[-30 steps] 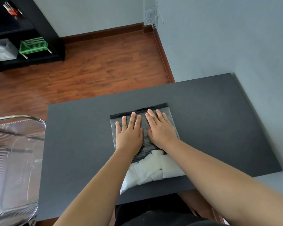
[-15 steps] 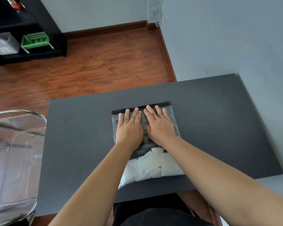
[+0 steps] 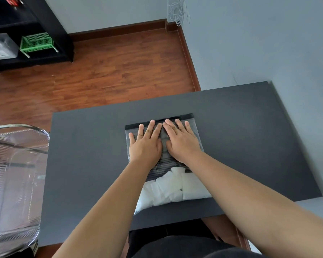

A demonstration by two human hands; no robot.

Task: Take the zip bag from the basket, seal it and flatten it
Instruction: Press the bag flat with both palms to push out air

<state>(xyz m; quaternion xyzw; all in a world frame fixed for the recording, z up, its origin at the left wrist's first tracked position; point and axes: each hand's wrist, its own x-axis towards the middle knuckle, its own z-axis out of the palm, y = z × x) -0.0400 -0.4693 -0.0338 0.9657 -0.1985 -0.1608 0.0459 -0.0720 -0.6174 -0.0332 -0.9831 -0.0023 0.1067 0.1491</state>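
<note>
A clear zip bag (image 3: 164, 165) with a black zip strip along its far edge lies flat on the dark table (image 3: 86, 146). White folded pieces (image 3: 175, 189) fill its near half. My left hand (image 3: 145, 144) and my right hand (image 3: 181, 140) rest side by side, palms down, on the bag's far half, with fingertips reaching the zip strip. Both hands lie flat with fingers extended and hold nothing. My forearms cover parts of the bag's near corners.
A clear ribbed plastic basket (image 3: 13, 175) stands off the table's left edge. A grey wall (image 3: 268, 43) runs along the right of the table. Far left, a black shelf (image 3: 50, 34) holds a green crate (image 3: 36, 42) and a white box.
Both hands have slid a little farther along the bag toward the zip strip, staying flat and side by side. The bag has stayed in place.
</note>
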